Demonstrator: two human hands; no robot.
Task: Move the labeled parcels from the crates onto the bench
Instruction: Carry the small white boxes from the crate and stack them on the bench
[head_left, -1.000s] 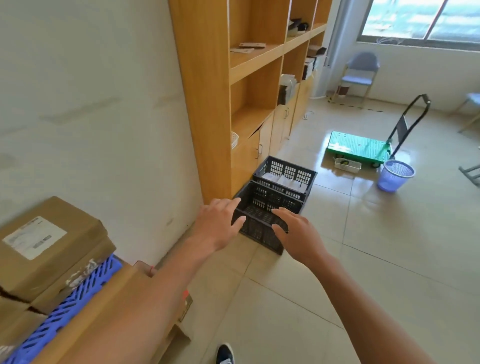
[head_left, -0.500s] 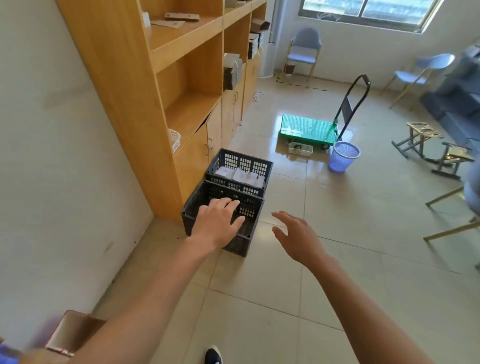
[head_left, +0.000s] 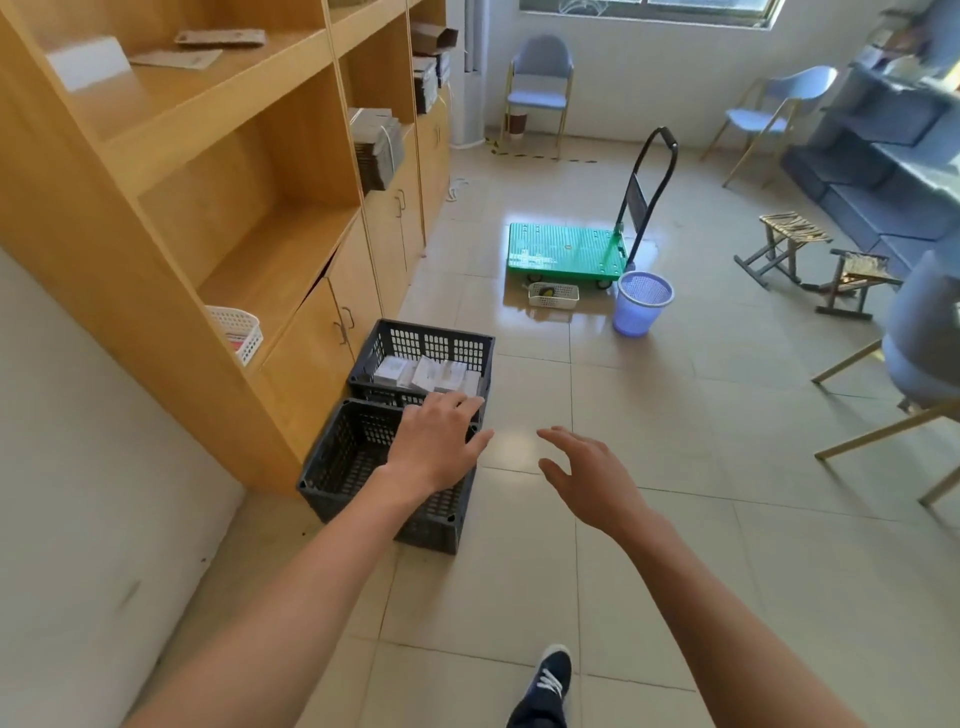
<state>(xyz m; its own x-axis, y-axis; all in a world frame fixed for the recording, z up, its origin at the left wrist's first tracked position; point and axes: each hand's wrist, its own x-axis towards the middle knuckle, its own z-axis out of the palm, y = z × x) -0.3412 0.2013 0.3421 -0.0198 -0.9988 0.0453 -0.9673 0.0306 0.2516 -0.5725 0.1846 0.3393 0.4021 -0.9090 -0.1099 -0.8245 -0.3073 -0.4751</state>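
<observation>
Neither grip holds anything: the left hand (head_left: 434, 447) is spread flat, palm down, above the near crate (head_left: 343, 467), and the right hand (head_left: 589, 475) hangs released with loose fingers over the floor (head_left: 649, 415) to that crate's right. The near crate looks empty. Touching its far wall, the far crate (head_left: 434, 345) holds the white labeled parcels (head_left: 426, 371). Both crates stand on the floor against the foot of the wooden shelving (head_left: 218, 171). A dark shoe (head_left: 545, 686) shows at the bottom edge.
</observation>
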